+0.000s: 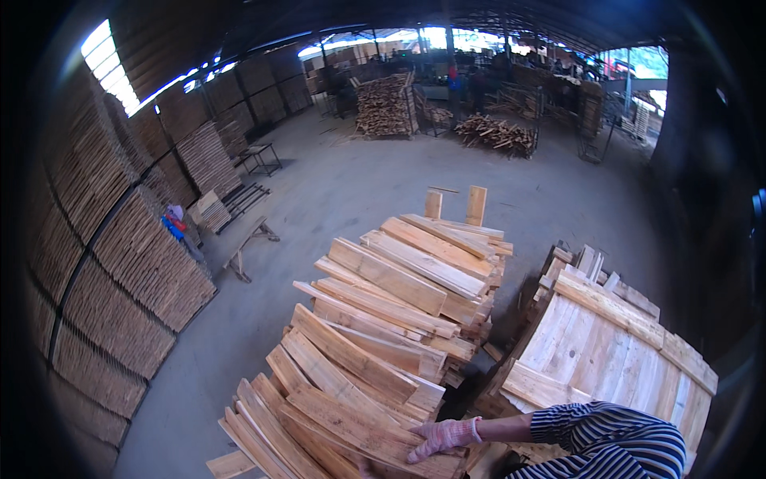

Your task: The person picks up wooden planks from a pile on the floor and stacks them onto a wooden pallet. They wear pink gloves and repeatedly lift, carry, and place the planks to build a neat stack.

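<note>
My right hand (pixel 445 437), in a pinkish-white knit glove below a striped sleeve, reaches in from the lower right. Its fingers and thumb are closed over the right end of a long wooden board (pixel 343 419). That board lies on the near part of a large, uneven pile of rough boards (pixel 375 307), many of them fanned at angles. At the bottom edge, by the same board, a small dim shape may be part of my left hand (pixel 366 468); its fingers cannot be made out.
Right of the pile stands a stack topped with pale planks and crosswise battens (pixel 586 339). Tall strapped wood stacks (pixel 132 263) line the left wall. A low wooden trestle (pixel 251 243) stands on the concrete floor (pixel 319 191). Farther back are a wood stack (pixel 387 108) and a loose heap (pixel 495 136).
</note>
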A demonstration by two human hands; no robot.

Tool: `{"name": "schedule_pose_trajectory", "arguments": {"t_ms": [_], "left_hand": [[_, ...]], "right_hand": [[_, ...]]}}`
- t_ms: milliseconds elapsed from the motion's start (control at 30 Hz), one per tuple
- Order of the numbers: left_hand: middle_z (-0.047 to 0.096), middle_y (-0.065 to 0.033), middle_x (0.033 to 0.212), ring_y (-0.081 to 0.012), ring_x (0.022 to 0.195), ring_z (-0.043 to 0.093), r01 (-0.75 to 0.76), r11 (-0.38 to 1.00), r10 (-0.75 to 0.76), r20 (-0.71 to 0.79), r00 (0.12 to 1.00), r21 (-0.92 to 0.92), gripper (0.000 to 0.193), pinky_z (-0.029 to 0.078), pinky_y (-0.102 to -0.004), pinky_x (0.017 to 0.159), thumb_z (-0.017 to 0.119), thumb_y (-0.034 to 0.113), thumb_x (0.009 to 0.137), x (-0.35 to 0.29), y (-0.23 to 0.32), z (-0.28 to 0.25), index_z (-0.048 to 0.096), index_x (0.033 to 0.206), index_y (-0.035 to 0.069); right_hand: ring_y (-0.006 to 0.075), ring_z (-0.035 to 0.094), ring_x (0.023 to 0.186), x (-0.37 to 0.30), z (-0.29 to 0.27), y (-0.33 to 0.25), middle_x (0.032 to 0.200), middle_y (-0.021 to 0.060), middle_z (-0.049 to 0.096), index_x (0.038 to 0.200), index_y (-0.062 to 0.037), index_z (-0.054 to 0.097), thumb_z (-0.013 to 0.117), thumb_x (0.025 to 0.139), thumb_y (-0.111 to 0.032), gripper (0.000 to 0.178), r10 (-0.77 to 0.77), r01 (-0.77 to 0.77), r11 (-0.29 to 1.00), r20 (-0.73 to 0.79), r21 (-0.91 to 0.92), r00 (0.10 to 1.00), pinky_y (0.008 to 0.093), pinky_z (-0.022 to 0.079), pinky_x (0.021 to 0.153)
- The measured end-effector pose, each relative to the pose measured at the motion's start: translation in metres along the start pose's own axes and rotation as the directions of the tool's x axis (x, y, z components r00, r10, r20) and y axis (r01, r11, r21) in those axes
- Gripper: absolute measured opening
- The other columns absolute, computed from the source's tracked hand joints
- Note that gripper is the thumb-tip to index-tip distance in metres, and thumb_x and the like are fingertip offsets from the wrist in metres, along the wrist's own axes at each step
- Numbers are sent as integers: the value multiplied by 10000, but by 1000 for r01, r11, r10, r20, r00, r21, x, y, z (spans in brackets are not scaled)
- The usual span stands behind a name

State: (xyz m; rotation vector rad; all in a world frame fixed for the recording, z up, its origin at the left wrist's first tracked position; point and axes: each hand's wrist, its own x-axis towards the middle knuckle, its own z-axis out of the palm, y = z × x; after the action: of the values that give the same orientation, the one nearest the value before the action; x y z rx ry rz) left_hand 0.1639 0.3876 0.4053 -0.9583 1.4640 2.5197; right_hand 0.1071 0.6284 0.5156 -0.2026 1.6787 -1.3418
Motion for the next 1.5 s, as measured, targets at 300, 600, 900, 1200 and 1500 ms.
{"name": "schedule_pose_trajectory", "arguments": {"t_ms": [300, 600, 900, 1200, 1500], "left_hand": [[669, -125, 1236, -288, 1083, 662, -134, 991, 116, 355, 928, 27, 584, 563, -426, 907, 669, 427, 861, -2, -4, 71, 636, 1286, 28], [678, -135, 1231, -266, 1089, 668, -590, 801, 260, 830, 493, 99, 488, 552, -398, 932, 713, 237, 892, -104, 22, 298, 598, 1296, -11], [695, -142, 1229, -260, 1171, 661, -719, 670, 110, 982, -153, -187, 548, 531, -405, 984, 816, 219, 855, -198, -108, 449, 595, 1314, 16], [713, -133, 1190, -244, 1076, 701, -674, 737, -138, 964, -228, -54, 500, 571, -373, 913, 765, 156, 896, -257, -183, 520, 555, 1325, 8], [704, -134, 1167, -223, 1058, 707, -453, 736, -600, 795, -92, 503, 434, 597, -381, 940, 736, 156, 913, -256, -180, 532, 576, 1271, -30]], "right_hand": [[174, 555, 1239, -104, -24, 19, 1359, 84, 613, 1570, -49, 349, 884, 830, -345, 960, -292, 319, 943, -218, 100, 931, 337, 507, 1033], [440, 536, 1315, -278, -60, -71, 1415, 330, 497, 1591, 52, 77, 933, 517, -606, 1523, -660, 65, 749, -751, -659, 0, 437, 459, 1120], [308, 482, 1353, -429, -79, 62, 1462, 204, 463, 1615, -43, 77, 938, 603, -366, 1368, -449, 181, 857, -872, -482, -196, 406, 401, 1171], [256, 402, 1408, -467, -95, 194, 1530, 143, 390, 1624, -121, -120, 958, 615, -242, 1481, -287, 357, 845, -901, -397, -325, 377, 319, 1216], [302, 675, 1107, -524, -10, 218, 1417, 241, 567, 1645, -48, 129, 933, 627, -391, 1341, 305, 445, 890, -857, 100, -416, 381, 607, 877]]}}
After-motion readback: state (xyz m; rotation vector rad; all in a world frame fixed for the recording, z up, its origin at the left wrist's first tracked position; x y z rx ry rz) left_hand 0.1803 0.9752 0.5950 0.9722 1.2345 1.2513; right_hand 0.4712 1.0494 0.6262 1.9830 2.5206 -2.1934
